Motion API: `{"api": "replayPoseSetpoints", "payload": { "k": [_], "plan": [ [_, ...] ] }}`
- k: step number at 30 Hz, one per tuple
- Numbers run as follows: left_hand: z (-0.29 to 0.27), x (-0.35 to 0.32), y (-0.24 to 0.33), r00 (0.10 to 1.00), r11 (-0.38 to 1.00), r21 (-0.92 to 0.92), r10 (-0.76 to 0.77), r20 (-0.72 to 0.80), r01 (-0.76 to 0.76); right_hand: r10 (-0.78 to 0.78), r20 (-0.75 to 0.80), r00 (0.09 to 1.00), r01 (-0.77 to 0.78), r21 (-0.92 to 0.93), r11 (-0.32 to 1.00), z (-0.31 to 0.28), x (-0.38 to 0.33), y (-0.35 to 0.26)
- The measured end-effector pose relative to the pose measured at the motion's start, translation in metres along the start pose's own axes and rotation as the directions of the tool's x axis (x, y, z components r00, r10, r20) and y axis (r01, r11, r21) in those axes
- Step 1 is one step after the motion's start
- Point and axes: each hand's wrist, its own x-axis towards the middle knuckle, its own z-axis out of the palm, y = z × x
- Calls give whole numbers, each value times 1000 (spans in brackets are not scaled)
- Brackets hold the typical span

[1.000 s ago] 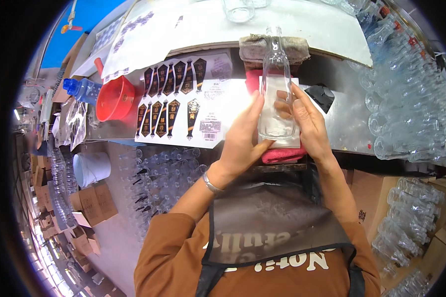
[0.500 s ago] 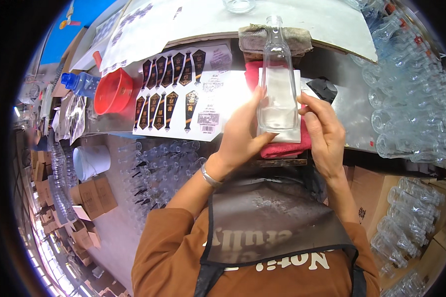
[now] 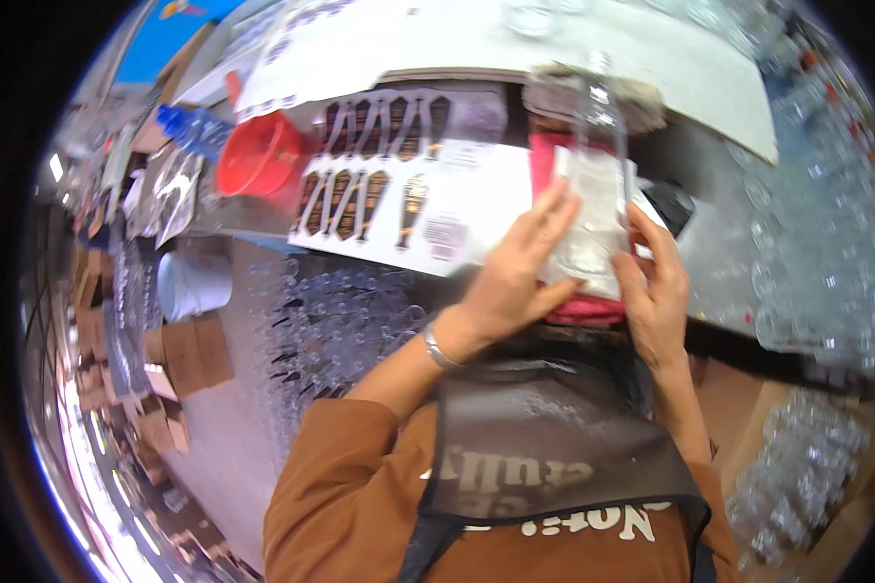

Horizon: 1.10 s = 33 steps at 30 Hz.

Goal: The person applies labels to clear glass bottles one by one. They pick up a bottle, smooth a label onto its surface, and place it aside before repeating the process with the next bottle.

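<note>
The left hand (image 3: pixel 520 264) grasps the clear bottle (image 3: pixel 598 199), probably steadying it over red cloth (image 3: pixel 545 158) that likely cushions it; the right hand (image 3: pixel 659 291) touches its right side, grip unclear.

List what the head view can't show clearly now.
All head view:
Label sheet: fine print, smeared by blur.
Pink cloth: middle, covered by white pad.
Glass vessel: far part, cut off by upper edge.
Right hand: grip's exact contact with bottle, blurred.
</note>
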Motion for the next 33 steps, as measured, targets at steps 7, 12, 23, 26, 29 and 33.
{"api": "replayPoseSetpoints", "payload": {
  "k": [7,12,23,26,29,33],
  "plan": [
    [-153,21,-69,844,930,290,-40,-535,227,-110,-86,990,58,-464,884,-50,21,51],
    [-339,-7,-243,711,316,638,-265,-651,702,-109,64,992,121,-730,673,-63,39,101],
    [-379,-19,-283,545,351,712,-836,-54,608,-20,49,999,50,-775,630,-67,46,102],
    [-352,-24,-252,746,439,634,-559,-362,636,-14,37,999,37,-774,633,-66,50,104],
    [-270,-35,-173,839,685,558,-149,-523,469,-11,-30,999,-15,-747,665,-67,51,100],
    [-165,-85,-108,967,659,710,-119,-227,248,-10,-88,996,-49,-649,759,-66,53,98]
  ]
}}
